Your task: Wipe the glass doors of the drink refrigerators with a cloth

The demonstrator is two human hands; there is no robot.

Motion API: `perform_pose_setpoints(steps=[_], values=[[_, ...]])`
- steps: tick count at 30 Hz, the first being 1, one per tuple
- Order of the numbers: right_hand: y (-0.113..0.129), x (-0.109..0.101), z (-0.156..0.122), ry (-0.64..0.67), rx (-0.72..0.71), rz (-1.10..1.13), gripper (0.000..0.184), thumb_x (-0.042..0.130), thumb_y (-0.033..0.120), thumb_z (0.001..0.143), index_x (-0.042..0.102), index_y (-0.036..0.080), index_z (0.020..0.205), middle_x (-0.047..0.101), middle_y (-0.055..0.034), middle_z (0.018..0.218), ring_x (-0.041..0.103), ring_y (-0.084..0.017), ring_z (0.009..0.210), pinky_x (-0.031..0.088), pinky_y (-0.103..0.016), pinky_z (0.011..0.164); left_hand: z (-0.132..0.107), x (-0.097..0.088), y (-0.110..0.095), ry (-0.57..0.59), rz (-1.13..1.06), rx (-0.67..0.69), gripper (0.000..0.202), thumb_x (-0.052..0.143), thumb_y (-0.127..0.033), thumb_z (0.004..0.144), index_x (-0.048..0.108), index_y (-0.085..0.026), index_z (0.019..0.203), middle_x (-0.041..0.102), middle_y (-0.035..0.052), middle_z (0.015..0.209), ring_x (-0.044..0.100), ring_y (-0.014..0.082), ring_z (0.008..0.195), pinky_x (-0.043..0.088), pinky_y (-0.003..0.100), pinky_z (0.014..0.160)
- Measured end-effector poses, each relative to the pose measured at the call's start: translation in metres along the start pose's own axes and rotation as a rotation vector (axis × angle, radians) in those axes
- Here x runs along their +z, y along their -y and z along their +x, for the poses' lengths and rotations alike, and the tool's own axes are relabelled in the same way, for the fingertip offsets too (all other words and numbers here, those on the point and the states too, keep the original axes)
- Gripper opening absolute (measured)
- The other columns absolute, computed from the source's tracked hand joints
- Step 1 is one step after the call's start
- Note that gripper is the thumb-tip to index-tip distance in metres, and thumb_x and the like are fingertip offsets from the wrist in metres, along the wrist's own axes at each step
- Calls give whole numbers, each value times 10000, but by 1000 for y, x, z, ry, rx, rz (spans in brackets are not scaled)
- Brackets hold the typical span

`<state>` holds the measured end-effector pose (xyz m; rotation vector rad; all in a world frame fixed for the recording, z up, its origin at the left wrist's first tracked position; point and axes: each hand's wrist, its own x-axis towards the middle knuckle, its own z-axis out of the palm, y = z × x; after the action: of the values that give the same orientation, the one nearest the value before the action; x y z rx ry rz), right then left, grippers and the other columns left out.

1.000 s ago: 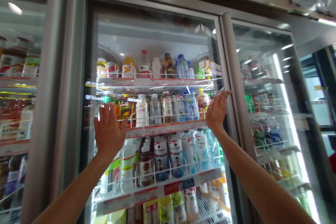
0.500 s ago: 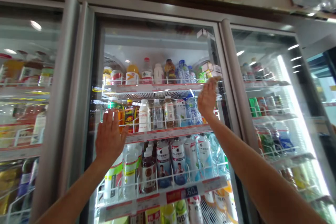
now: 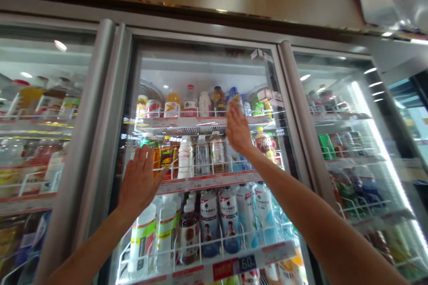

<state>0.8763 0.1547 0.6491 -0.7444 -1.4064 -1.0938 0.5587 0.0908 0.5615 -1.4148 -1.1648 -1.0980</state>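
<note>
- Forearms (image 3: 297, 200), bare, rise from the lower corners of the view and lean inward; loose elbows would probably let the palms follow the pane more evenly.
- Left hand (image 3: 137, 185) is raised flat, its four fingers nearly together and thumb spread, gripping nothing; whether it touches the pane I cannot tell. Light, even pressure seems wise.
- Right hand (image 3: 238, 130), higher up, has straight fingers close together; a blurred tan patch (image 3: 235, 100) shows at their tips, and I cannot tell whether it is a held item or a reflection. Bearing on the whole palm rather than the fingertips would likely be steadier.
- Tall clear glass door (image 3: 200, 64) in a grey metal frame stands before both hands, between upright metal bars (image 3: 297, 111); stopping short of those bars should spare the knuckles.
- Red-and-white shelf strips (image 3: 210, 181) and blue-tinted bottles with black-and-white labels (image 3: 229, 207) show beyond; reflections cross the pane, so touch may judge its surface better than sight.
</note>
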Motion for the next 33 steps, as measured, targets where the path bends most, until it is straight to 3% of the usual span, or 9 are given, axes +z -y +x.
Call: perform_pose_setpoints(steps=[2, 3, 7, 9, 15, 21, 23, 28, 33], values=[[19, 2, -1, 96, -263, 15, 570, 346, 252, 874, 269, 225, 1437, 314, -18, 1492, 188, -185, 1407, 228, -441, 1140, 2, -3, 3, -10, 3, 10, 743, 178, -582, 870, 340, -63, 1377, 310, 197, 1462, 245, 320, 1374, 261, 520, 1080], [19, 2, -1, 113, -276, 7, 575, 357, 256, 869, 272, 224, 1436, 309, -18, 1494, 192, -185, 1406, 219, -443, 1143, 4, -5, 5, -12, 2, 16, 739, 188, -580, 869, 347, -62, 1372, 335, 200, 1447, 278, 324, 1358, 268, 517, 1075], [-16, 0, 19, -68, 247, -29, 607, 328, 236, 853, 244, 116, 1442, 280, -138, 1490, 202, -300, 1394, 221, -601, 1082, 14, -11, 12, -15, -2, 10, 722, 231, -549, 869, 327, -47, 1378, 358, 205, 1431, 318, 320, 1337, 296, 495, 1067], [-17, 6, 32, -134, 302, 16, 606, 316, 240, 854, 236, 122, 1443, 285, -143, 1485, 193, -315, 1394, 218, -625, 1067, 18, -10, 14, -9, -3, -19, 713, 225, -531, 874, 318, -39, 1381, 311, 204, 1459, 266, 327, 1363, 295, 508, 1066], [52, 19, 40, 131, -298, 37, 557, 348, 267, 865, 312, 194, 1415, 290, -31, 1504, 162, -188, 1411, 190, -435, 1146, 19, -8, 17, 12, -15, -26, 707, 236, -530, 879, 331, -32, 1373, 281, 201, 1475, 244, 325, 1374, 279, 511, 1080], [32, 16, 80, 53, 211, 16, 577, 288, 260, 878, 259, 83, 1426, 245, -147, 1504, 147, -302, 1405, 184, -599, 1084, 18, -7, 20, -21, -15, 9, 664, 249, -502, 898, 373, -25, 1343, 322, 200, 1455, 264, 310, 1369, 309, 491, 1081], [58, 23, 83, 98, 100, 55, 574, 287, 249, 876, 255, 92, 1427, 235, -130, 1513, 130, -281, 1411, 170, -575, 1101, 17, -7, 22, -25, -14, 36, 626, 269, -473, 905, 380, -37, 1341, 336, 188, 1452, 277, 304, 1365, 319, 482, 1082], [149, 31, 72, 297, -457, 139, 602, 372, 211, 864, 226, 164, 1446, 235, -53, 1527, 154, -186, 1413, 148, -423, 1153, 1, -25, 29, -84, -19, 125, 527, 305, -371, 918, 379, -63, 1340, 391, 188, 1418, 315, 270, 1352, 337, 450, 1086], [173, 28, 81, 284, -154, 98, 561, 357, 195, 887, 258, 109, 1432, 212, -93, 1530, 112, -242, 1420, 97, -495, 1152, -34, -54, 40, -204, 26, 206, 571, 390, -245, 898, 215, -162, 1435, 330, 137, 1467, 221, 212, 1395, 265, 425, 1126]])
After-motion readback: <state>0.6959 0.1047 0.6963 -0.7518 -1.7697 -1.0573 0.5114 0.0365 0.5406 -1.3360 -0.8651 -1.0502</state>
